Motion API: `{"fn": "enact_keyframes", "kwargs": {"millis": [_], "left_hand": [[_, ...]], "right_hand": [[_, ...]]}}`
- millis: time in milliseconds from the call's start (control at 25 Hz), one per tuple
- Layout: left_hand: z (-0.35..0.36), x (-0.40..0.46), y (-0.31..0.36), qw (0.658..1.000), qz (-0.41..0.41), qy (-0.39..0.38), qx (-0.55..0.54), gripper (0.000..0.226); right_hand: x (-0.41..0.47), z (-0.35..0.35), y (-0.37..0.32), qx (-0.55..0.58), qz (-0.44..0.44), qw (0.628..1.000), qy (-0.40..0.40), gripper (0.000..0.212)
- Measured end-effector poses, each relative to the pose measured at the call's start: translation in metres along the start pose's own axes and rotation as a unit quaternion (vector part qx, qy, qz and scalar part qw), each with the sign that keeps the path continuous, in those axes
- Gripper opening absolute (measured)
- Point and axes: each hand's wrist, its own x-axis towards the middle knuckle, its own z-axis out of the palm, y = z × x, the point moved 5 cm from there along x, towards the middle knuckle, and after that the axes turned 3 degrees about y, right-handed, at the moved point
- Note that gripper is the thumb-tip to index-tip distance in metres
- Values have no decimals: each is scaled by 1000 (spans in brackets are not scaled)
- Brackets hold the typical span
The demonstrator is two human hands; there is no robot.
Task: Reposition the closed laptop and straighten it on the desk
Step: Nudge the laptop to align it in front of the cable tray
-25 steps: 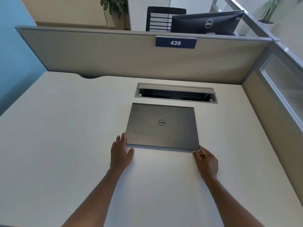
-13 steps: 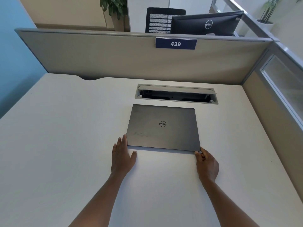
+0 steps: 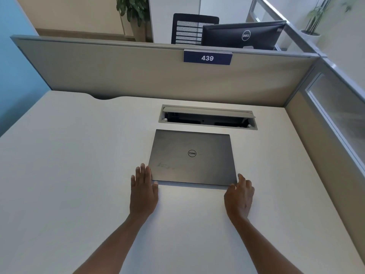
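Reaching forward from the near edge of the desk [image 3: 69, 175], two bare forearms, one to each near corner of the closed laptop [image 3: 192, 158]. Left hand [image 3: 143, 189] flat on the desk, fingers loosely spread, index finger lying along the laptop's left edge and thumb tip touching the near-left corner. Right hand [image 3: 239, 196] at the near-right corner, fingers loosely curled and slightly apart, fingertips against the laptop's right edge; gripping nothing, thumb tucked toward the near edge. Laptop lying lid-up and flat at mid-desk, dark grey, round logo at its centre reading upside down from this side, faint smudges toward the near-left part of the lid. Slightly skewed still, the near edge running a little lower on the right than on the left. Just beyond the laptop's far edge, apart from it, a recessed cable tray [image 3: 207, 119] with its flap raised. Farther beyond the laptop, a beige partition [image 3: 138, 74] carrying a blue plate [image 3: 207, 58] marked 439. Behind that, above the laptop's line, a black monitor [image 3: 244, 35] seen from the back, a mesh chair [image 3: 192, 28], and leafy plants [image 3: 131, 8].
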Motion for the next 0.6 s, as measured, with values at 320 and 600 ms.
{"fn": "enact_keyframes", "kwargs": {"millis": [320, 600], "left_hand": [[23, 55, 82, 984, 127, -118, 37, 70], [49, 63, 97, 980, 132, -109, 101, 69]], "right_hand": [[11, 56, -75, -98, -202, 964, -145, 61], [5, 92, -79, -161, -259, 936, -175, 63]]}}
